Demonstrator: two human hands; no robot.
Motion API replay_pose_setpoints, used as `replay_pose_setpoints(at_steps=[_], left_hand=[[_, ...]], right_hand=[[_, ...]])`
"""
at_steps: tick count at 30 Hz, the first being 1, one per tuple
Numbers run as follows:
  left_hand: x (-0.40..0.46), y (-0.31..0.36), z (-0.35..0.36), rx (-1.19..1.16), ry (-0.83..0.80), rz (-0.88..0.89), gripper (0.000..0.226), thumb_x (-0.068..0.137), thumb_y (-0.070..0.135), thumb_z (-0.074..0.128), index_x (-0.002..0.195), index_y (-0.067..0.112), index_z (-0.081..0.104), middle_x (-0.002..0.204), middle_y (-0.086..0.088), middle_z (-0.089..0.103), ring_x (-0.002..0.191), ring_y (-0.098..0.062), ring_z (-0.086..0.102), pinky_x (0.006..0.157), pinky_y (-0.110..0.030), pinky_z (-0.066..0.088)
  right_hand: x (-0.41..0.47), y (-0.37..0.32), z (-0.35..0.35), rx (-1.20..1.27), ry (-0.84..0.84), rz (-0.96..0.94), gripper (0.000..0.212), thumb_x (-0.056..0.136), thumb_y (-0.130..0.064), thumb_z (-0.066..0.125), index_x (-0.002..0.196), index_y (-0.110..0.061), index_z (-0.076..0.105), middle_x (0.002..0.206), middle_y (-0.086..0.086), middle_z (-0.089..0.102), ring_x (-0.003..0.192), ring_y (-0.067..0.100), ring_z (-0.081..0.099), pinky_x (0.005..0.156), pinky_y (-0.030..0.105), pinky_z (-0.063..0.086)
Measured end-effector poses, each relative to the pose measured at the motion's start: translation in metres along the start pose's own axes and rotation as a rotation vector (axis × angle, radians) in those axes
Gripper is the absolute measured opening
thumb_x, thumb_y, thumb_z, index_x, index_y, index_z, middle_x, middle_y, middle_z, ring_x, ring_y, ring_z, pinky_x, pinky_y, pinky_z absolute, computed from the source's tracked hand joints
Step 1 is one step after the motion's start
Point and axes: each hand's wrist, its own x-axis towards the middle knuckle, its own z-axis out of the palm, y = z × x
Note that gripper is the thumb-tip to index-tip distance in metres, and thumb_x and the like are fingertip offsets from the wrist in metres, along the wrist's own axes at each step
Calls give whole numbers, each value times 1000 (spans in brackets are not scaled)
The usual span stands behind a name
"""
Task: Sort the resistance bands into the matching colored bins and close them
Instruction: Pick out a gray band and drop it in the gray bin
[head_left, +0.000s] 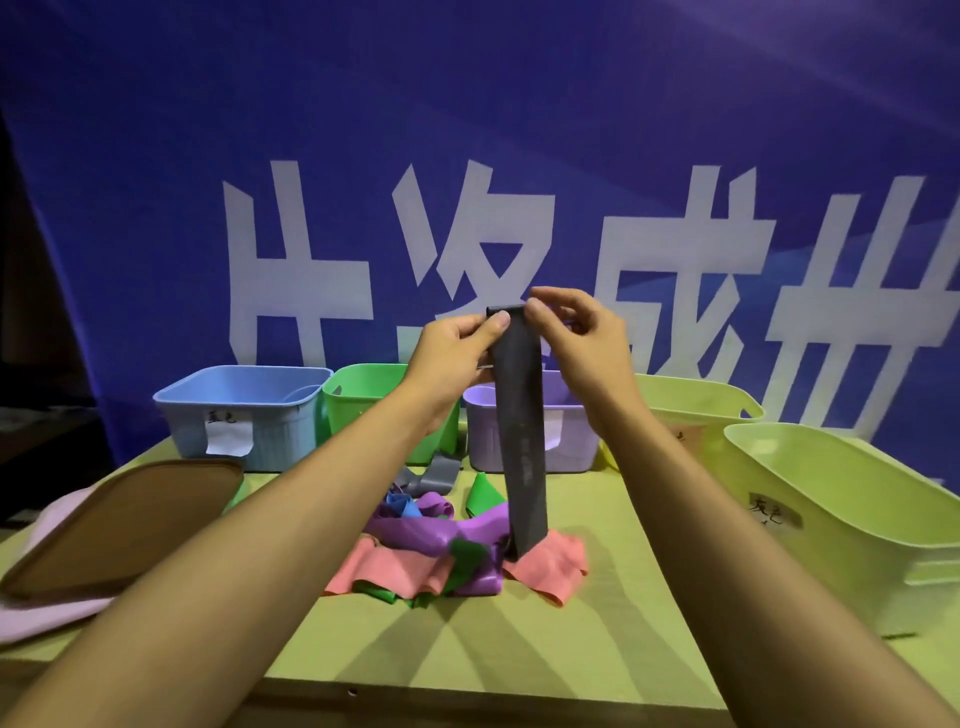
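A dark grey resistance band hangs straight down from both hands above the table. My left hand pinches its top left corner and my right hand pinches the top right. Its lower end touches a heap of bands: purple, pink, green, blue and another grey one. Behind stand open bins: blue, green, purple, and two yellow-green ones.
A brown lid lies at the left on a pink one. The table has a yellow-green cover. A blue banner with white characters hangs close behind the bins.
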Motion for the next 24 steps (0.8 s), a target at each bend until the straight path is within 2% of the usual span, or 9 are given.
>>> replay_pose_setpoints(at_steps=[3, 5, 6, 10, 16, 20, 24], left_hand=[[1, -1, 1, -22, -12, -1, 11, 102, 22, 62, 104, 21, 72, 101, -3, 79, 97, -19, 76, 85, -34, 62], [2, -2, 1, -18, -2, -3, 9, 100, 19, 65, 104, 21, 72, 99, -1, 79, 96, -17, 76, 85, -35, 63], [3, -2, 1, -6, 4, 2, 10, 100, 18, 65, 106, 20, 73, 100, -1, 79, 97, -16, 76, 85, -35, 63], [4, -4, -1, 36, 12, 9, 18, 100, 13, 64, 116, 18, 70, 110, -5, 76, 104, -19, 73, 87, -34, 62], [5, -5, -8, 3, 32, -9, 23, 97, 4, 65, 116, 18, 69, 111, -5, 75, 106, -20, 72, 88, -33, 62], [7, -7, -9, -7, 48, -6, 21, 97, 4, 66, 111, 20, 70, 111, -5, 75, 106, -20, 72, 86, -32, 62], [9, -16, -9, 4, 46, -23, 21, 97, 5, 66, 113, 17, 69, 112, -8, 74, 107, -22, 72, 88, -34, 62]], right_hand=[[-17, 23, -8, 55, -149, 225, 45, 89, -45, 73, 129, -28, 58, 123, -3, 66, 109, 13, 66, 82, 24, 57], [-31, 40, -12, 47, -305, 349, 38, 92, -40, 72, 122, -16, 65, 113, 6, 73, 104, 23, 72, 86, 34, 61], [-36, 46, -12, 20, -351, 363, 34, 94, -36, 71, 117, -11, 69, 108, 11, 76, 100, 26, 73, 84, 36, 62], [-43, 53, -8, 11, -351, 364, 25, 97, -21, 70, 105, 3, 72, 89, 14, 75, 78, 18, 70, 65, 25, 59], [-43, 50, -7, 3, -422, 384, 24, 95, -24, 71, 106, -2, 71, 95, 13, 76, 84, 20, 74, 72, 30, 62], [-46, 55, -12, 7, -558, 453, 26, 93, -21, 73, 115, -7, 70, 106, 10, 77, 96, 26, 76, 73, 33, 61], [-53, 69, -14, 10, -626, 532, 29, 96, -20, 69, 121, -4, 69, 108, 15, 75, 89, 24, 72, 68, 31, 59]])
